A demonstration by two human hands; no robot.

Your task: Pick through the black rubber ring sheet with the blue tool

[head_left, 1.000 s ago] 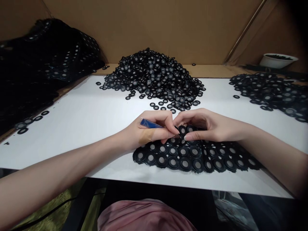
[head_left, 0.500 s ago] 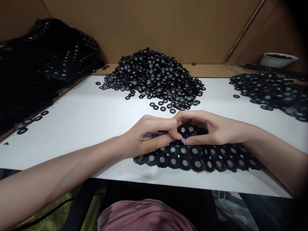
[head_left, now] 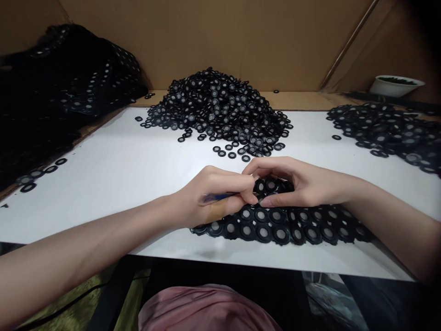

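My left hand (head_left: 215,197), with a tan bandage (head_left: 216,210) on its back, grips a slim blue-handled tool (head_left: 218,196), and its tip is hidden by my fingers. My right hand (head_left: 296,184) arches over a raised cluster of black rubber washers with grey mesh centres (head_left: 270,185), fingertips on them. Whether it holds one I cannot tell. My two hands nearly meet there. Below them, a single layer of similar washers (head_left: 279,228) lies packed on the white board (head_left: 103,193).
A large heap of washers (head_left: 220,110) stands behind my hands, with another spread (head_left: 386,133) at the right and a dark mass (head_left: 69,78) at the left. A white bowl (head_left: 396,86) sits back right. Cardboard walls (head_left: 220,32) surround the board.
My left hand has turned and closed in on the cluster, now covering most of the blue tool and the washers near it. My right hand has moved slightly left.
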